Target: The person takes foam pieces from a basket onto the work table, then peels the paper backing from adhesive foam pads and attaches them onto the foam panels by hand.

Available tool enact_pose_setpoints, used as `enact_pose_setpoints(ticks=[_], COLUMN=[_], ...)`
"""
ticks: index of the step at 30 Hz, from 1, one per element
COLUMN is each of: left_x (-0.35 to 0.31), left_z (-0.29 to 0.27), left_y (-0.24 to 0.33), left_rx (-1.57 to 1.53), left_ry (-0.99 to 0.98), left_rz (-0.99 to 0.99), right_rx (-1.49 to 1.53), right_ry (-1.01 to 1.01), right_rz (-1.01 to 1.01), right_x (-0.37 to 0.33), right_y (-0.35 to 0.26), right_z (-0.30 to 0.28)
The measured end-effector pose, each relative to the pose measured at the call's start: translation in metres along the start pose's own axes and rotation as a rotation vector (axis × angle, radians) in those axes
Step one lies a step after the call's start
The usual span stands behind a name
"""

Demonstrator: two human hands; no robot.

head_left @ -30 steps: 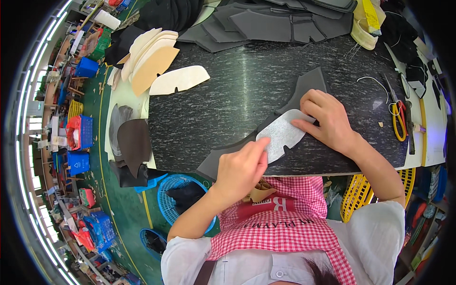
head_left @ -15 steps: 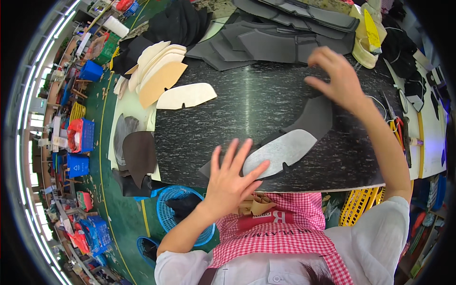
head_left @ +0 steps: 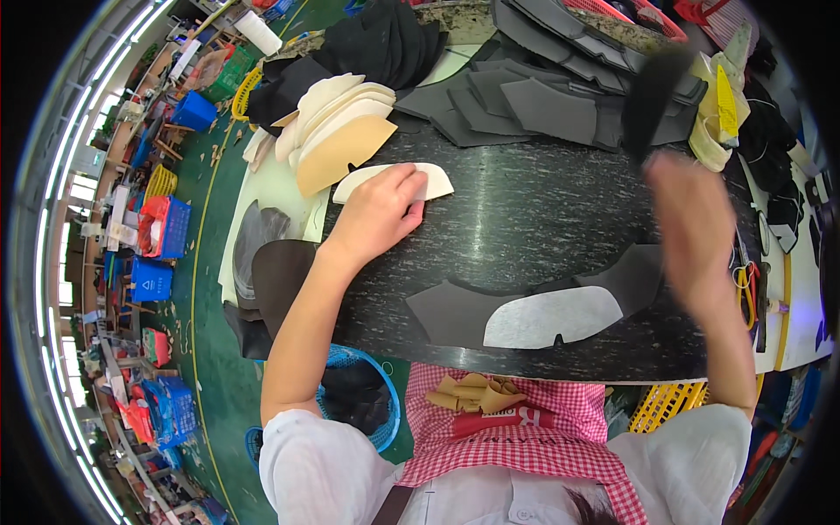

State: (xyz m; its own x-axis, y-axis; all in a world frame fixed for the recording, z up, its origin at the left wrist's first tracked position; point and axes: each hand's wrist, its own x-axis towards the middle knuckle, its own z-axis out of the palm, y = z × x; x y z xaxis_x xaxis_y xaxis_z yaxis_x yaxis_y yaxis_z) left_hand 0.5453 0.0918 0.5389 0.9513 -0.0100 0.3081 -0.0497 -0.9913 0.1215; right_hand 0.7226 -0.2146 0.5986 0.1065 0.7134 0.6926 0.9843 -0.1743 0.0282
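Note:
My left hand (head_left: pixel 374 214) has its fingers bent and closed on a cream, rounded cut piece (head_left: pixel 435 181) with the table under it. My right hand (head_left: pixel 696 232), smeared by motion, is raised over the table's right side. A dark elongated piece (head_left: pixel 654 101), also blurred, extends from its fingertips in front of the grey stack. Near the front edge lies a grey winged cut piece (head_left: pixel 455 313). On top of it rests a whitish rounded piece (head_left: pixel 553 317) with a small notch in its lower edge.
Cream and tan pieces (head_left: pixel 346 156) fan out at the far left, beside black pieces (head_left: pixel 385 48). Stacked grey pieces (head_left: pixel 556 109) line the table's back. Scissors (head_left: pixel 745 284) lie at the right. A blue basket (head_left: pixel 391 411) stands below the front edge.
My left hand has left the grey and whitish pieces and moved up-left onto the cream piece. My right hand has shifted right, and a dark piece now shows at its fingertips.

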Motion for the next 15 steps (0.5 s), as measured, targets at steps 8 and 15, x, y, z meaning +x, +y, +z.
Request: enact_pose_setpoints(ticks=[8,15], left_x=[0.014,-0.004], left_z=[0.001,0.008], left_y=[0.014,0.008], left_rx=[0.085,-0.347], left_ry=[0.531,0.15], left_rz=[0.219,-0.152], right_rx=[0.65,0.798], right_ry=[-0.508,-0.633], right_rz=[0.175,-0.032], right_x=[-0.061,-0.048], right_y=[-0.078,-0.107], right_z=[-0.001,-0.023])
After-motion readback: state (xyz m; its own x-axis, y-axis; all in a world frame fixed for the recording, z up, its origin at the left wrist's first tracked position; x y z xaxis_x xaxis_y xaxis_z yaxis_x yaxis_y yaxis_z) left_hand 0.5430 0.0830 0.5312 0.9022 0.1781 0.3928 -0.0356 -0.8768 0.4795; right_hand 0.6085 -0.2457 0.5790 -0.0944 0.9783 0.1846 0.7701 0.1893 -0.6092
